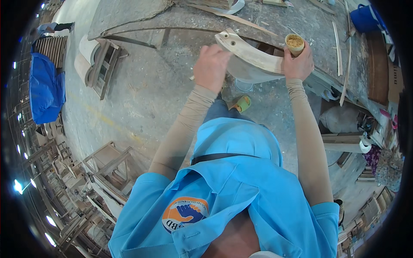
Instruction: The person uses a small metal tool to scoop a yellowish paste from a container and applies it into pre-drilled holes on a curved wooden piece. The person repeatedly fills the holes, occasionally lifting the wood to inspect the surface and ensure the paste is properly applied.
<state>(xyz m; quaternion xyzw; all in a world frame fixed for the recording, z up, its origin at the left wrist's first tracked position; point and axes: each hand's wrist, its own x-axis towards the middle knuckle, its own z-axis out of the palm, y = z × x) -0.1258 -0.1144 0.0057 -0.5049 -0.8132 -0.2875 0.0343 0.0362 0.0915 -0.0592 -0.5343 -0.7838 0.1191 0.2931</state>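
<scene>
A curved pale wooden furniture part (255, 54) reaches over the edge of the workbench (322, 42). Two round holes mark its left end, and a thin, greyish curved panel (248, 71) hangs below it. My right hand (298, 64) grips a small cup (295, 45) of yellowish, crumbly-looking paste, close against the part's right end. My left hand (211, 69) is at the part's left end with its fingers curled. It is blurred, and a small pale tip (192, 78) shows beside it, so whether it holds a tool cannot be told.
Thin wood strips (337, 48) and a blue bucket (364, 17) are on the bench side at right. A curved wooden frame (100, 64) stands on the floor at left, near a blue tarp (46, 90). Another person (51, 28) is far off at upper left.
</scene>
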